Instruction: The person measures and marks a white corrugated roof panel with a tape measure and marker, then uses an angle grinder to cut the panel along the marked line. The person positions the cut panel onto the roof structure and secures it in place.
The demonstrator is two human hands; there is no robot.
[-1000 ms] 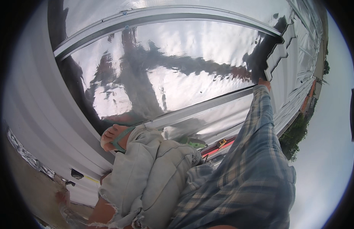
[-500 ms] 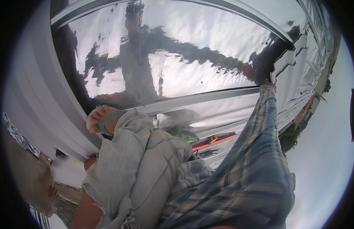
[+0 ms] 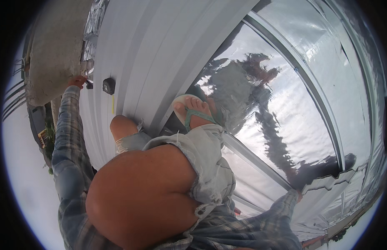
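Observation:
My left hand (image 3: 79, 81) reaches to the far edge of the white ribbed sheet (image 3: 139, 50), its fingers curled at a small dark object (image 3: 89, 84) too small to name. Just right of it lies a dark tape measure (image 3: 108, 86) with a strip of yellow tape out. My right hand (image 3: 299, 196), mostly hidden behind its plaid sleeve, is at the jagged cut end of a ribbed sheet (image 3: 329, 180), beside reflective foil (image 3: 277, 112) crossed by a metal strip (image 3: 306, 75). My bent bare knee and sandalled foot (image 3: 193, 108) fill the middle.
At upper left, beyond the sheet, are a grey concrete surface (image 3: 51, 50) and crumpled foil (image 3: 92, 33). Dark railings (image 3: 14, 100), greenery and sky show past the edge. A red object (image 3: 237, 211) peeks from behind my leg at lower right.
My view has swung left, bringing the tape measure higher in the picture and my left arm into sight, stretched to the sheet's edge. My right hand stays by the cut sheet end.

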